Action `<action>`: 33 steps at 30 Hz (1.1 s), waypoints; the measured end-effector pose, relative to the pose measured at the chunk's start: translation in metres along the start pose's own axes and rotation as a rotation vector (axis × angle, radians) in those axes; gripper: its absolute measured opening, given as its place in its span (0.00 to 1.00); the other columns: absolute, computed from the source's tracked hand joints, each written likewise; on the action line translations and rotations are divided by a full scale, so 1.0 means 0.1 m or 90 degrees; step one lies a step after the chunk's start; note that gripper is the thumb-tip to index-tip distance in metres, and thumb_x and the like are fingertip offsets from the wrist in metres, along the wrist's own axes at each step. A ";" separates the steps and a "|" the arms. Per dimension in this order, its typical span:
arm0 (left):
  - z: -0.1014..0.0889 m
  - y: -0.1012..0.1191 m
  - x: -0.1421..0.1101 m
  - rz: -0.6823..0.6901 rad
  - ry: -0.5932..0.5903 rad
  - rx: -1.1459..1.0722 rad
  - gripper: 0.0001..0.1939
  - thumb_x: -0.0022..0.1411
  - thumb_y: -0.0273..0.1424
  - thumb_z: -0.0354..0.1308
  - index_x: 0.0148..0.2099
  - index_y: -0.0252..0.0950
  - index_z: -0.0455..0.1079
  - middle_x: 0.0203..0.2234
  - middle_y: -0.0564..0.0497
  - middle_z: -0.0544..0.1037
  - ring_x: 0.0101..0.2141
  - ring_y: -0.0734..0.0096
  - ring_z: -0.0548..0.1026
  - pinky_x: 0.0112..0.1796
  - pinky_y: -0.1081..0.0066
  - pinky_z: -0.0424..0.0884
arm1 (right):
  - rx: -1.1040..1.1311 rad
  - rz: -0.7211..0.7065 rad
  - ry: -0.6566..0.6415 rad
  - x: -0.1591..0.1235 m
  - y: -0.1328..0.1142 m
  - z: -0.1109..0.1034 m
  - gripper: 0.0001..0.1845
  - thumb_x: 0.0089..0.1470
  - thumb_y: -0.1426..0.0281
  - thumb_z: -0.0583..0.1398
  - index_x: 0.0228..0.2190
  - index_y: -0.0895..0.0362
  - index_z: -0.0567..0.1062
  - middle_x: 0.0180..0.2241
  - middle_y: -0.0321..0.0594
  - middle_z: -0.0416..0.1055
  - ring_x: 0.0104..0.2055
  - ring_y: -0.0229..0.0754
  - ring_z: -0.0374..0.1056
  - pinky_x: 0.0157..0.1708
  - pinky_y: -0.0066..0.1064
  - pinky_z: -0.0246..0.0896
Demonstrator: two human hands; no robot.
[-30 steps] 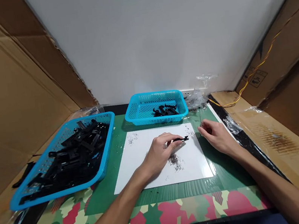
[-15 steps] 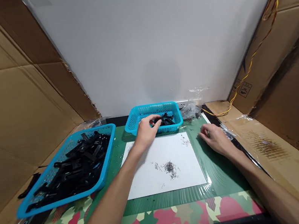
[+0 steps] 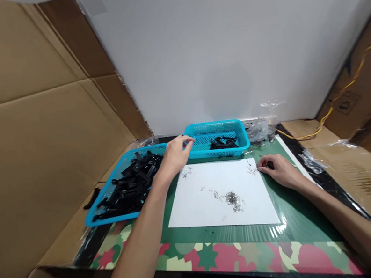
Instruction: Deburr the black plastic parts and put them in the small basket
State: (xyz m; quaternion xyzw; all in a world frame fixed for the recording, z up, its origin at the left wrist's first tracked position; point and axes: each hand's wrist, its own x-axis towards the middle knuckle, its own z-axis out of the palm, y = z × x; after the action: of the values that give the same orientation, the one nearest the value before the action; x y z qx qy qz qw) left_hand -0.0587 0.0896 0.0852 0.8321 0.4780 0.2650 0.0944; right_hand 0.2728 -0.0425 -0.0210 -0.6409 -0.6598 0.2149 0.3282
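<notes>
My left hand (image 3: 177, 155) is in the air between two blue baskets, its thumb and fingers a little apart and nothing visible between them. Black plastic parts fill the larger blue basket (image 3: 94, 220) to its left. A few similar black parts (image 3: 223, 142) lie in the right side of the smaller blue basket (image 3: 205, 154) at the back. At the right edge of a white sheet (image 3: 198, 215), my right hand (image 3: 279, 171) has its fingers curled together; what they hold, if anything, I cannot make out. A pile of tiny thin metal pieces (image 3: 232, 199) lies on the sheet.
Smaller scatters of tiny pieces lie at the sheet's upper corners. Clear plastic bags (image 3: 260, 131) sit right of the small basket. Cardboard walls (image 3: 45, 134) flank the green mat (image 3: 288, 202), and a yellow wire (image 3: 324, 118) hangs at right.
My left hand has moved left, away from the black parts in the small basket. My right hand has come to the sheet's right edge. The view has turned left.
</notes>
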 end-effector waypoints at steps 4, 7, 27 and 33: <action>-0.60 -0.47 -0.30 -0.116 -0.042 0.157 0.14 0.68 0.35 0.53 0.44 0.37 0.79 0.40 0.46 0.84 0.39 0.59 0.79 0.40 0.66 0.69 | -0.009 -0.021 -0.066 0.04 0.04 -0.04 0.12 0.56 0.61 0.58 0.28 0.54 0.74 0.26 0.40 0.74 0.29 0.45 0.68 0.31 0.34 0.58; -0.86 -0.81 -0.53 -0.182 -0.129 0.231 0.11 0.65 0.37 0.56 0.39 0.38 0.77 0.35 0.46 0.83 0.37 0.60 0.78 0.37 0.67 0.68 | -0.007 -0.031 -0.078 0.07 0.08 -0.09 0.11 0.58 0.61 0.57 0.28 0.53 0.71 0.26 0.40 0.74 0.28 0.45 0.68 0.30 0.34 0.59; -1.09 -1.46 -0.68 -0.050 -0.228 0.313 0.22 0.61 0.52 0.58 0.45 0.42 0.77 0.49 0.42 0.78 0.49 0.47 0.75 0.49 0.59 0.66 | 0.414 -0.026 -0.007 -0.04 -0.12 -0.28 0.26 0.49 0.53 0.74 0.41 0.54 0.74 0.29 0.40 0.80 0.27 0.42 0.72 0.32 0.38 0.72; -1.20 -1.56 -0.76 -0.038 -0.265 0.245 0.30 0.64 0.64 0.52 0.42 0.41 0.71 0.36 0.53 0.79 0.36 0.65 0.73 0.41 0.70 0.64 | 0.403 -0.050 0.041 -0.08 -0.21 -0.32 0.22 0.48 0.52 0.75 0.35 0.55 0.78 0.29 0.42 0.81 0.26 0.42 0.73 0.30 0.38 0.74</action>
State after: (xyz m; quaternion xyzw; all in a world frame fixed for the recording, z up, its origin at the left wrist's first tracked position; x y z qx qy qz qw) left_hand -0.2691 0.0961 0.0956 0.8567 0.5143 -0.0101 0.0386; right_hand 0.2801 -0.0566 0.0143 -0.4875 -0.5735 0.3768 0.5399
